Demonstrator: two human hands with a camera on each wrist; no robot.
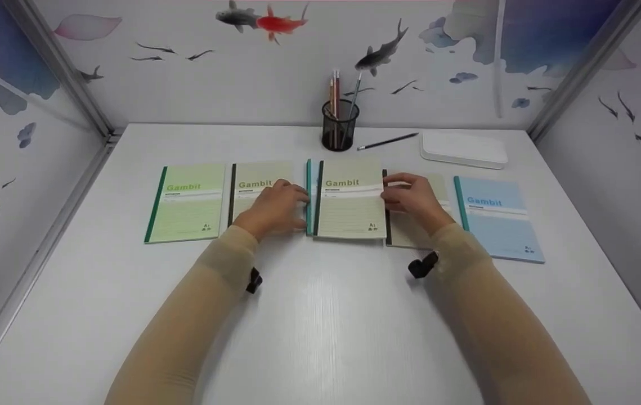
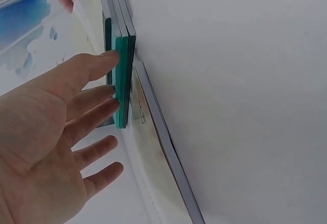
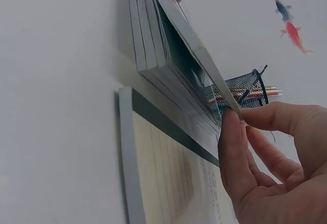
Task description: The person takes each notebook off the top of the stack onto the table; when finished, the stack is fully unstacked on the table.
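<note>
In the middle lies a stack of notebooks with teal and dark spines (image 2: pixel 121 81). On top of it is a cream notebook (image 1: pixel 351 211) with a dark spine. My right hand (image 1: pixel 417 202) pinches the right edge of this top notebook between thumb and fingers. In the right wrist view that edge tilts up, leaving a gap over the notebooks beneath (image 3: pixel 153 45). My left hand (image 2: pixel 56 122), fingers spread and relaxed, has thumb and fingertips right at the stack's spines. It hovers over another cream notebook (image 1: pixel 238 194) left of the stack.
A green notebook (image 1: pixel 191 211) lies far left and a blue notebook (image 1: pixel 500 225) far right. Another cream notebook (image 1: pixel 404 228) is under my right hand. Behind stand a black mesh cup (image 1: pixel 338 129) of pencils, a loose pencil (image 1: pixel 388 141) and a white case (image 1: pixel 464 149).
</note>
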